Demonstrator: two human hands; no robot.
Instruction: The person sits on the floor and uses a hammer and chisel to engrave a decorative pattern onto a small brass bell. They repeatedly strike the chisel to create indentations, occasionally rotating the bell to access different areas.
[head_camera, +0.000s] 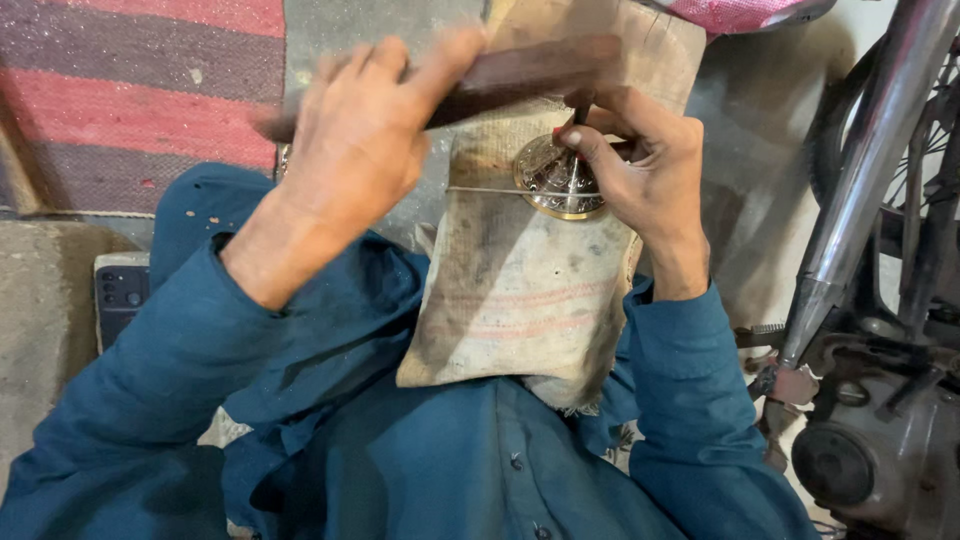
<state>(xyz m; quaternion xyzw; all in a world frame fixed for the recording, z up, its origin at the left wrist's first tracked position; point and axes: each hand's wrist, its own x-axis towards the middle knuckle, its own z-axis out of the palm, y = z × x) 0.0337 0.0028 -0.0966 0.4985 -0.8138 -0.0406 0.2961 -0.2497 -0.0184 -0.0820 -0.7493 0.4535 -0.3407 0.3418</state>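
My left hand (360, 130) grips a dark wooden stick (520, 72) held crosswise above a stuffed burlap sack (520, 290) on my lap. My right hand (640, 165) pinches a thin metal punch (578, 118) upright on a round, engraved brass piece (550, 180). The brass piece rests on the sack, with a thin wire (480, 190) running across the cloth to it. The stick's far end hovers just over the top of the punch. Both of my arms wear blue sleeves.
A motorbike's chrome exhaust pipe (870, 160) and engine (880, 430) stand close on the right. A red and grey striped mat (130, 90) lies at the upper left. A dark phone (120, 300) sits on the concrete floor by my left arm.
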